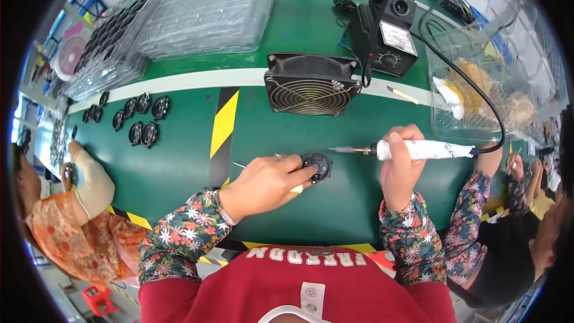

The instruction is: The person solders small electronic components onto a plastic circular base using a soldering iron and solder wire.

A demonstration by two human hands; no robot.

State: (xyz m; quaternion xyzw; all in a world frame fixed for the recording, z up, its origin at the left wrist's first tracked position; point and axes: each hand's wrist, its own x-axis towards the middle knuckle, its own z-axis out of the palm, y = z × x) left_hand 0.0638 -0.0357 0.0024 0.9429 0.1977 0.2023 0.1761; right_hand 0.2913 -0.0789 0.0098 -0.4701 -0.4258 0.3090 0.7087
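Observation:
My left hand (267,182) is closed on a small round black part (318,167), its fingers along the part's left side. A thin pointed tool (239,164) sticks out past the same hand, with a pale yellow end (297,189) below the fingers; its kind is hidden. In my right hand (402,164) is a soldering iron (427,150) with a white-wrapped handle, gripped like a pen. Its tip points left and ends a little to the right of the black part, apart from it.
Beyond my hands stands a black fan (311,84) with a wire guard. A soldering station (385,42) and a clear plastic box (472,104) are at the back right. Several black parts (142,133) lie left, near stacked clear trays (203,12). People sit on both sides.

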